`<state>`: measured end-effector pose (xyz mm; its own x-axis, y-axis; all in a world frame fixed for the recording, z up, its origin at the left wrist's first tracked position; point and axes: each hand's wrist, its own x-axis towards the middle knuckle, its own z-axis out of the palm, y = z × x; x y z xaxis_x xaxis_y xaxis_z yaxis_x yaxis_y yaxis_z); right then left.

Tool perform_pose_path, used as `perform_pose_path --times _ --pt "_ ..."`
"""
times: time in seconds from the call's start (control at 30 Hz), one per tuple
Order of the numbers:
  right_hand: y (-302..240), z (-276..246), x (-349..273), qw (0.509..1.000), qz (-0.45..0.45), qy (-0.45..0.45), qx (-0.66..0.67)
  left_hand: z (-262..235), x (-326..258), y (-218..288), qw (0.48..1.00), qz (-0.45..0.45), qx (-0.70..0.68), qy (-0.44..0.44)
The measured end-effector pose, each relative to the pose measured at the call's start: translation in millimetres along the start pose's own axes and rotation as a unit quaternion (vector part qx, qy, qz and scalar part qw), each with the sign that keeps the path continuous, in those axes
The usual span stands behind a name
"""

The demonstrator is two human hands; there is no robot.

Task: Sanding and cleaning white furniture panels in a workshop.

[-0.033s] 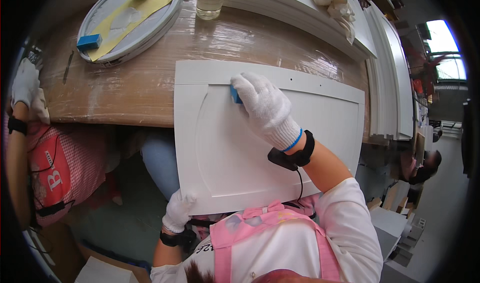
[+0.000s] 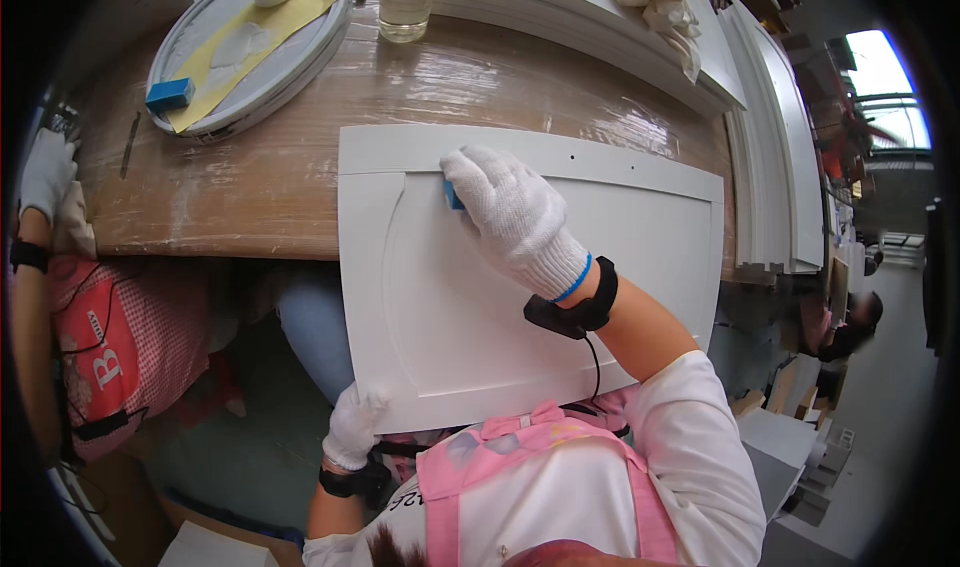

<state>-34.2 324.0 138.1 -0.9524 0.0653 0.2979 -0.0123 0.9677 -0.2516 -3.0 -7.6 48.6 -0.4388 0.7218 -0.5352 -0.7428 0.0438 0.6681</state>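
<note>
While my right hand (image 2: 508, 212), in a white knitted glove with a blue cuff edge, is clamped on a small blue rectangular block (image 2: 452, 196) at upper centre of the frame, the block rests against a white rectangular panel with a recessed centre (image 2: 620, 277), mid-frame. At lower left of centre, my white-gloved left hand (image 2: 352, 427) touches the panel's near corner; I cannot tell whether its fingers close underneath. At upper left, a second blue block (image 2: 170, 95) lies at one end of a yellow sheet (image 2: 290, 25) on a round, grey-white lid (image 2: 318, 59).
</note>
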Motion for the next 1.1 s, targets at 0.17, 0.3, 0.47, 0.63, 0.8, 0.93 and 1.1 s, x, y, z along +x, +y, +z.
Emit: perform_pose_path --times 0.17,0.3,0.47,0.63,0.8,0.93,1.1 --pt "30.1 -23.4 -27.0 1.0 0.031 -0.006 -0.001 -4.8 -8.9 -5.0 0.993 -0.002 0.1 0.057" --pt "73.3 -41.4 -72.5 0.994 0.047 0.085 -0.059 3.6 -5.9 -2.6 0.995 0.013 0.078 0.054" --pt "61.3 -29.4 -59.5 0.995 0.032 0.093 0.004 -5.6 -6.1 -17.1 0.999 -0.02 -0.019 0.032" --pt "73.9 -38.0 -66.1 0.996 0.048 0.075 0.016 16.2 -14.0 -5.6 0.992 0.03 0.058 0.112" --pt "116.7 -80.8 -119.6 0.979 0.099 0.153 -0.087 9.1 -16.6 -10.7 0.996 0.038 0.025 0.079" --pt "118.5 -81.7 -128.3 0.979 0.127 0.142 -0.075 -1.0 -24.1 -10.5 0.998 -0.004 0.026 0.058" --pt "112.8 -80.7 -117.1 0.99 0.12 0.074 -0.023 16.1 -26.0 -9.8 0.979 0.089 0.164 0.081"
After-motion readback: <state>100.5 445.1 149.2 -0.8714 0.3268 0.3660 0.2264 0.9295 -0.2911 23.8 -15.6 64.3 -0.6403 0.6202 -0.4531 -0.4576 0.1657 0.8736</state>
